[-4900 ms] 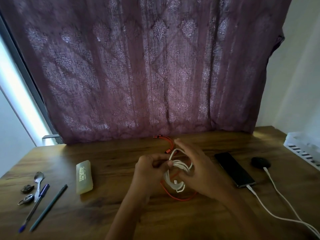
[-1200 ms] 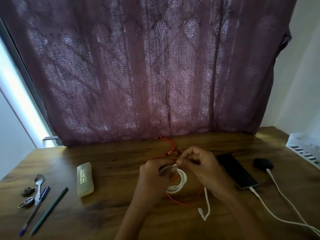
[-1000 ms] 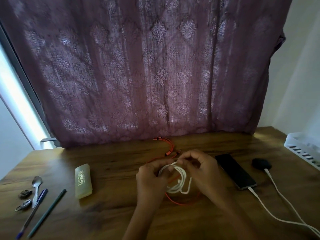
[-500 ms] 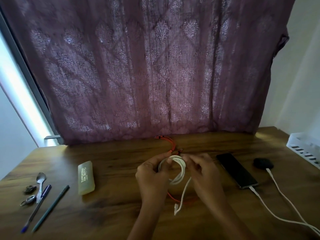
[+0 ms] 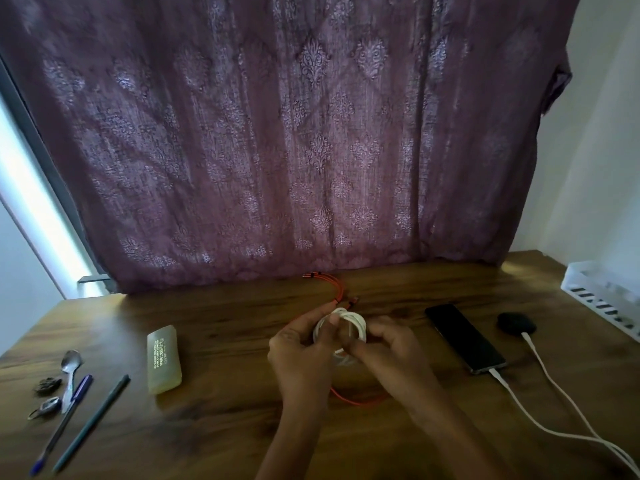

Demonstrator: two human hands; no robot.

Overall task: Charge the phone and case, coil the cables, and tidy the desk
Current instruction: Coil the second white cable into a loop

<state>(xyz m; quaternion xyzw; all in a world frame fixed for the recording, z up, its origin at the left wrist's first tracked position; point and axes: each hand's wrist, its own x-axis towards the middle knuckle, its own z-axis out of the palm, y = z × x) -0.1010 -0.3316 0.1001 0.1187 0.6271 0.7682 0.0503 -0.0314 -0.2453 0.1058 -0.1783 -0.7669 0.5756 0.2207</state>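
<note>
Both our hands raised just above the desk (image 5: 225, 341): left hand (image 5: 300, 351) and right hand (image 5: 391, 355) curl round the white cable coil (image 5: 346, 327), fingers pinching its loops.

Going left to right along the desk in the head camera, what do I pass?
Dark slim pen, pale yellow translucent plastic case, left hand, white coiled cable, right hand, black slab phone, black rounded charging case, white slotted plastic tray.

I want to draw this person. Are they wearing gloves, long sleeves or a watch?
No. The left hand and right hand are bare, without gloves. No sleeves, watch or bracelet show down to the picture's edge. Rings are too blurred to tell.
</note>
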